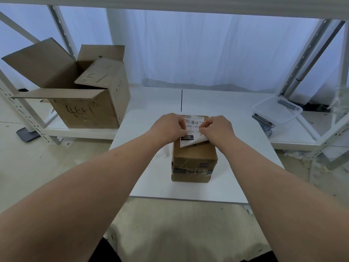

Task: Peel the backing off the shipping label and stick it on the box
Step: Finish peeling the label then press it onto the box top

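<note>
A small brown cardboard box (194,163), taped around its front, stands on a white table (154,178). Over its top lies a white shipping label (192,129) with a barcode and a black "010" patch. My left hand (168,127) pinches the label's left edge. My right hand (217,129) pinches the right side, where the near right corner of the sheet curls up off the box. Whether that curl is the backing or the label itself I cannot tell. The far part of the box top is hidden by both hands.
A large open cardboard box (85,95) with handwriting sits on a low shelf at the left. A clear plastic container (277,110) rests on the shelf at the right. White metal rack posts (302,59) and a curtain stand behind.
</note>
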